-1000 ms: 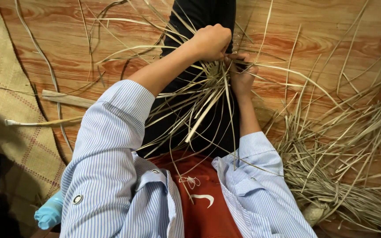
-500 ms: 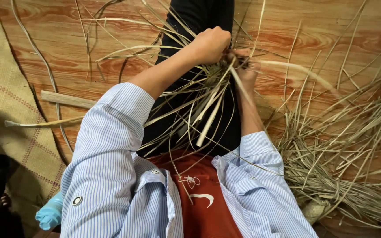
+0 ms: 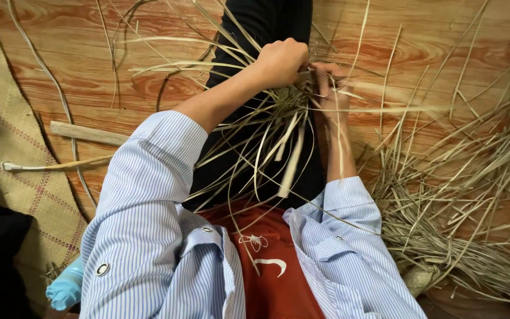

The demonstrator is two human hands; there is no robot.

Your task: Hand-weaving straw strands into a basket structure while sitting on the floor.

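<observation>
Barely shifted: left hand (image 3: 281, 61) fisted, right hand (image 3: 329, 88) pinching strips (image 3: 278, 133). Loose pile (image 3: 461, 195) right, mat (image 3: 13, 147) left, wood floor (image 3: 90, 53).

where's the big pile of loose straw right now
In the head view the pile of loose straw lies on the wooden floor at the person's right side, just beyond the right hand and striped right sleeve.

Loose straw pile (image 3: 461, 201) crowds the right side, while bare wooden floor (image 3: 90, 65) lies open at upper left.
</observation>
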